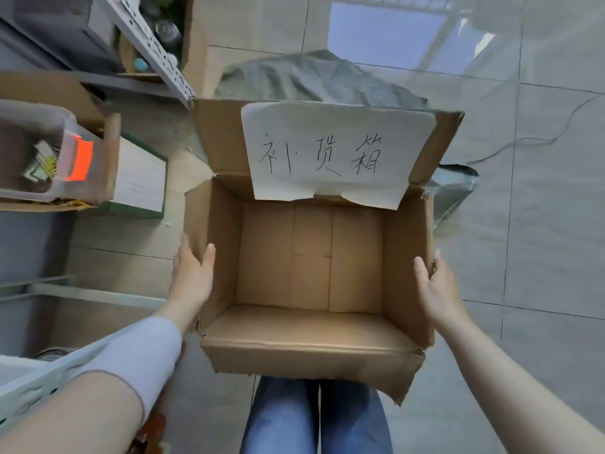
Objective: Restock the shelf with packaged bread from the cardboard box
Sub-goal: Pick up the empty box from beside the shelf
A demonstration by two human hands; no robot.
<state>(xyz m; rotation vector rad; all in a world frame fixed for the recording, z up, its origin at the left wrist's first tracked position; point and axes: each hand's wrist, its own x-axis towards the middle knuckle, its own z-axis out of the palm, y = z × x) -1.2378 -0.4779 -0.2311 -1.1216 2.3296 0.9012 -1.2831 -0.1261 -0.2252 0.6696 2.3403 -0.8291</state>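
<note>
Shelving stands at the left, from 9 to 11 o'clock: a metal shelf [154, 44] with a perforated grey upright that slants toward the middle. On one of its levels, at 9 o'clock, sits a clear plastic bin [68, 126] with an orange label [82, 160] on its end, holding some small packets too blurred to read. The bin rests in a shallow cardboard tray [109, 158]. Just right of the tray a pale board with a green frame [140, 178] lies lower down.

At 8 o'clock a forearm in a light sleeve [137, 348] reaches in. The left hand [193, 280] lies flat against the outside of the left wall of the cardboard box [304, 348], fingers straight and together, thumb up by the rim.

The cardboard box fills the middle, open at the top, its bare brown bottom in plain sight. Its far flap stands up at 12 o'clock with a white paper sheet [337, 149] stuck on, handwritten in black characters. Behind the flap lies crumpled grey cloth [311, 80]. Below the box, at 6 o'clock, are legs in blue jeans [284, 421]. Whether the box rests on something or hangs between the hands, I cannot tell.

At 4 o'clock the right hand [438, 290] meets the box's right wall, fingers straight on the outside, thumb at the rim. A thin cable [540, 139] runs over the grey floor tiles [556, 224] at 2 o'clock.
</note>
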